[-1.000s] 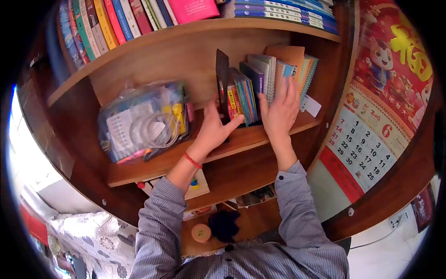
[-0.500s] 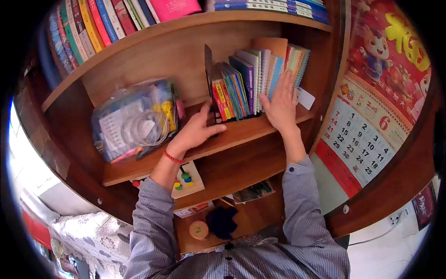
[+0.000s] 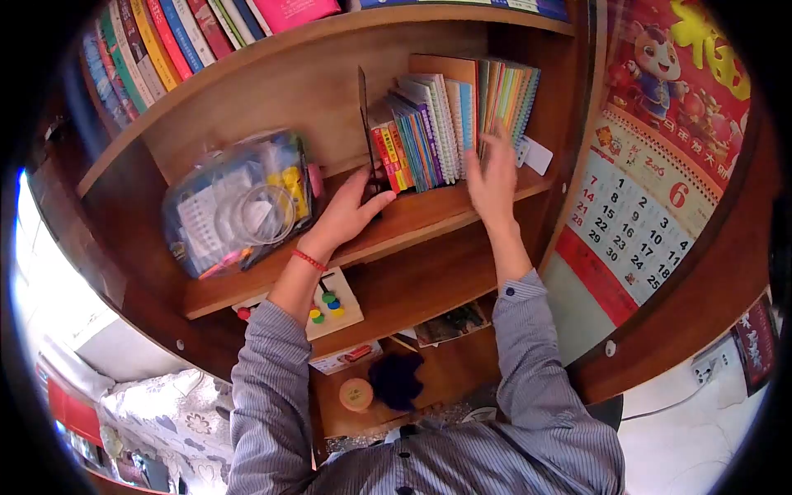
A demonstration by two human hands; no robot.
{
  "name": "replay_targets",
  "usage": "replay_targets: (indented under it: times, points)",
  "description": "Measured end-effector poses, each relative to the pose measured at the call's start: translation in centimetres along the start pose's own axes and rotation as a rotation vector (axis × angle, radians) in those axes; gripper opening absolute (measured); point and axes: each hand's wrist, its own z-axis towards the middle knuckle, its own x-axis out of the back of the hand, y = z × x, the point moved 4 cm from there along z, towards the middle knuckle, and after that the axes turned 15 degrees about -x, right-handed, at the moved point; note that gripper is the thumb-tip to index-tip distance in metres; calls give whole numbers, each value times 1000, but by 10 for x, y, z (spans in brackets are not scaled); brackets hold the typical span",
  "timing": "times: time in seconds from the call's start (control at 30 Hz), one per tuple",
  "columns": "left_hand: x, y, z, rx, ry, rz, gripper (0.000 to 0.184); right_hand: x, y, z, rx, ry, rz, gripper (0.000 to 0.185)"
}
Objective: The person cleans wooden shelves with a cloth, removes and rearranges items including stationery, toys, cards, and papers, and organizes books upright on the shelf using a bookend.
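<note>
A row of thin books and spiral notebooks (image 3: 454, 124) stands on the middle shelf, beside an upright black bookend (image 3: 363, 111). At the bookend's foot is my left hand (image 3: 346, 213), thumb spread toward the red and yellow booklets (image 3: 391, 157); its fingertips are partly hidden behind the bookend. My right hand (image 3: 493, 183) is raised in front of the right-hand notebooks (image 3: 516, 95), fingers apart and slightly bent. Whether its fingertips touch them I cannot tell. A tall brown cover (image 3: 445, 66) rises behind the row, and a white card (image 3: 538, 157) sticks out at its right.
Left on this shelf lies a clear bag of supplies (image 3: 239, 206). More books (image 3: 165, 49) fill the shelf above. A board with coloured pegs (image 3: 334, 305) lies below, with a round tub (image 3: 355, 394) and dark cloth (image 3: 396, 381) lower down. A calendar (image 3: 631, 223) hangs at right.
My right hand has come off its flat position on the notebooks, its fingers now more bent. The right-hand notebooks fan wider and more of the brown cover shows. My left hand stays by the bookend.
</note>
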Motion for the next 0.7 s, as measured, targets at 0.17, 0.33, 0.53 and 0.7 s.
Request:
replay_targets:
  times: [0.17, 0.33, 0.53, 0.7]
  points:
    - [10, -7, -18, 38, 79, 23, 64, 19, 13, -1, -173, 202, 80, 81]
    - [8, -1, -15, 145, 22, -115, 55, -1, 4, 32, -232, 278, 54, 94]
    - [1, 1, -13, 97, 7, -60, 47, -29, -5, 36, -282, 237, 37, 91]
    - [2, 0, -14, 139, -27, -196, 44, 6, -38, 9, -93, 292, 20, 81]
